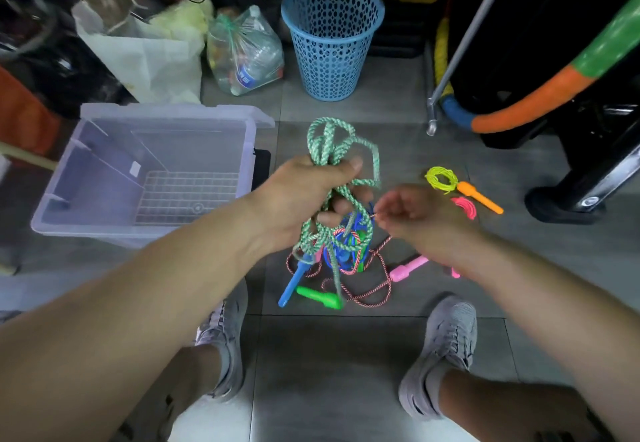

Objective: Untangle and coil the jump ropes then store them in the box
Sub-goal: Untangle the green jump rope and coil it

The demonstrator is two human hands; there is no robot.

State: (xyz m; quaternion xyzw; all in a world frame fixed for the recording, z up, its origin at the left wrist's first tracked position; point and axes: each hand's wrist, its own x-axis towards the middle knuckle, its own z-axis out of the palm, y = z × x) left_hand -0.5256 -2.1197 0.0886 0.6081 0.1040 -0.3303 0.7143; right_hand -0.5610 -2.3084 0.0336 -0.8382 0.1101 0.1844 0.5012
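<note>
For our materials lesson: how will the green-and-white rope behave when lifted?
The green-and-white rope is probably floppy: its loops droop around the left hand. Likely light: one hand holds it up. It may drag the tangle below, where the right hand pinches the red-and-white rope.

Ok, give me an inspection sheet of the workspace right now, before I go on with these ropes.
Surface: grey tiled floor.
Job's things: green rope bunched in the left hand; tangled ropes with handles on the floor; coiled yellow rope lies apart; box open, no ropes inside.
Clutter: blue basket, bag of bottles.
Grippers: left hand grips green rope; right hand pinches a red-white rope.
Cables: nothing seen.
Surroundings: padded hoop, metal pole, shoes.
</note>
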